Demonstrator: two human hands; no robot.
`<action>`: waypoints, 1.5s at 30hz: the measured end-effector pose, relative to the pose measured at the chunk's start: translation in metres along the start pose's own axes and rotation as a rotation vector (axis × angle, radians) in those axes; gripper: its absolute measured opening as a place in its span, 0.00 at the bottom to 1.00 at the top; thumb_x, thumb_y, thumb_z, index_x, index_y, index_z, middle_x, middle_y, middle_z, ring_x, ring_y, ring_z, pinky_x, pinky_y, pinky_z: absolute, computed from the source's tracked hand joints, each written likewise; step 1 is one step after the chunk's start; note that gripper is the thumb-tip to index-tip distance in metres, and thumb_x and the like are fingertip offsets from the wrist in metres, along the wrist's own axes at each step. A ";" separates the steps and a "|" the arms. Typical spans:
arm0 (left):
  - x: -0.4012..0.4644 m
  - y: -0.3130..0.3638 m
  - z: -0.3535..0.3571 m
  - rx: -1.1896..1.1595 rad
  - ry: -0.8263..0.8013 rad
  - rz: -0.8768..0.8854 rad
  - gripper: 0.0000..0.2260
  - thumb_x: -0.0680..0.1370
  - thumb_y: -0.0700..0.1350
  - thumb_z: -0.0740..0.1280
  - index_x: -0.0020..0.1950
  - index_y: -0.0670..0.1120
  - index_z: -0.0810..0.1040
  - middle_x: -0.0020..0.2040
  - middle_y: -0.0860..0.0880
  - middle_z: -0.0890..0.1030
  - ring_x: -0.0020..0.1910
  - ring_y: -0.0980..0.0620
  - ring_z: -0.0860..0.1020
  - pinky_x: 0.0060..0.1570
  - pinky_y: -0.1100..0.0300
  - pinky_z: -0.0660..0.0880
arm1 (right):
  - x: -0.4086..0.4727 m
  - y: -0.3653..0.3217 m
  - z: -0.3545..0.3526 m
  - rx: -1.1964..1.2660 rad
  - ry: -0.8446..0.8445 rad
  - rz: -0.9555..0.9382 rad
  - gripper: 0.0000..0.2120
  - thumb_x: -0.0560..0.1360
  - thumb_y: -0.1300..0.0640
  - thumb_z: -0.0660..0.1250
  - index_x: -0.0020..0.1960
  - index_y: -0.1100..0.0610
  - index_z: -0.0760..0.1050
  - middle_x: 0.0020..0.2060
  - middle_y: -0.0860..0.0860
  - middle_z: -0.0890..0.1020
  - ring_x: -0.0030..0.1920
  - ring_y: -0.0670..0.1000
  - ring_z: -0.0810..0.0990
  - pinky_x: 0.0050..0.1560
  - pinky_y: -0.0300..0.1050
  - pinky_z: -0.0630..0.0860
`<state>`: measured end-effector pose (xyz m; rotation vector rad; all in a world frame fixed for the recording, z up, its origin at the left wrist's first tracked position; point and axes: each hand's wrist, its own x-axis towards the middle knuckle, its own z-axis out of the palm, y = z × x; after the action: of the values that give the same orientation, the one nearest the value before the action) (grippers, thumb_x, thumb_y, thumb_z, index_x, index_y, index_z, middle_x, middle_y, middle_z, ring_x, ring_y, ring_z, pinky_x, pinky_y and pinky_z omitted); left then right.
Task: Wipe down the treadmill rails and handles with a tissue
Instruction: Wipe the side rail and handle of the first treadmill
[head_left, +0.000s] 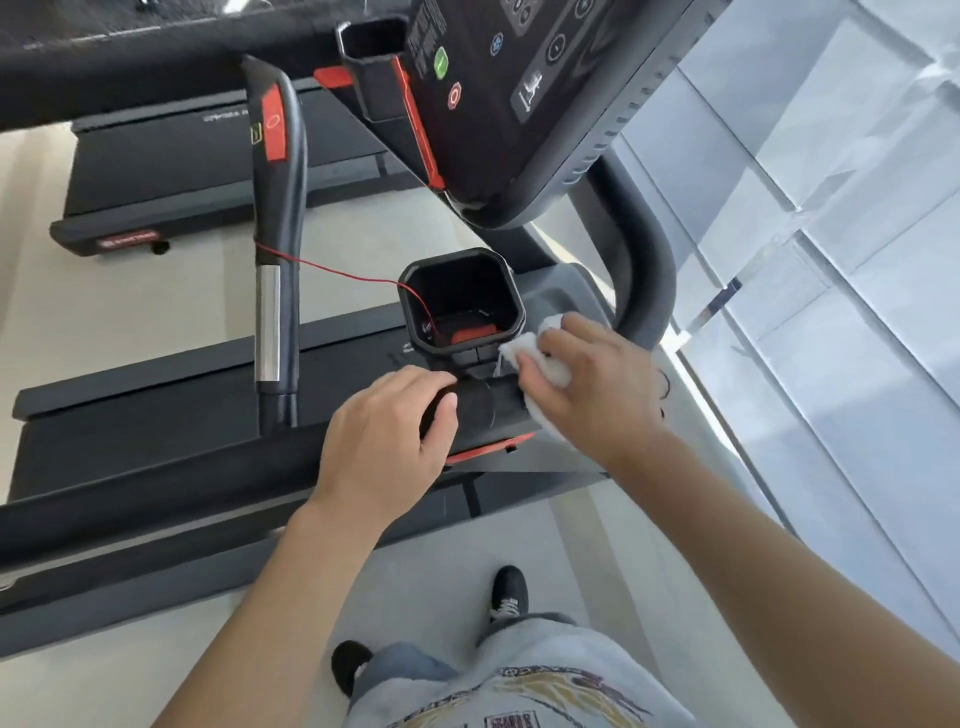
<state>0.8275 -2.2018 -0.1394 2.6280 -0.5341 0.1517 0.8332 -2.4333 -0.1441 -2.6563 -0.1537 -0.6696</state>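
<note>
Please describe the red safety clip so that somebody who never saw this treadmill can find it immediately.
Start at the treadmill console, then drop to the black square cup holder just above the two hands. The red safety clip lies flat on its floor. It is the only red thing inside, and a thin red cord runs from the holder to the upright handle.

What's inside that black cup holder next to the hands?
Inside the cup holder lies a red clip, with a thin red cord running in over the rim. The near wall hides part of the bottom.
</note>
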 end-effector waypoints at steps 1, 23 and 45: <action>-0.005 -0.005 -0.004 -0.020 -0.013 -0.006 0.17 0.85 0.52 0.58 0.64 0.50 0.83 0.57 0.56 0.84 0.56 0.54 0.82 0.52 0.57 0.78 | -0.005 -0.014 0.006 0.031 0.027 -0.025 0.14 0.79 0.49 0.70 0.39 0.56 0.77 0.36 0.47 0.75 0.35 0.51 0.75 0.30 0.46 0.71; -0.148 -0.200 -0.118 0.050 0.066 -0.104 0.19 0.83 0.53 0.63 0.72 0.47 0.78 0.65 0.52 0.81 0.66 0.50 0.78 0.72 0.52 0.68 | -0.016 -0.276 0.115 0.222 0.021 -0.213 0.17 0.85 0.50 0.61 0.38 0.55 0.71 0.35 0.46 0.67 0.31 0.50 0.66 0.27 0.47 0.69; -0.413 -0.374 -0.271 0.101 0.297 -0.841 0.17 0.84 0.47 0.66 0.72 0.46 0.78 0.72 0.49 0.77 0.71 0.47 0.73 0.69 0.49 0.71 | -0.049 -0.619 0.240 0.471 -0.340 -0.703 0.17 0.84 0.47 0.64 0.42 0.55 0.79 0.36 0.46 0.72 0.33 0.49 0.68 0.31 0.44 0.68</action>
<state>0.5912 -1.6293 -0.1305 2.6190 0.6913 0.2900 0.7711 -1.7702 -0.1452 -2.1935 -1.2145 -0.3014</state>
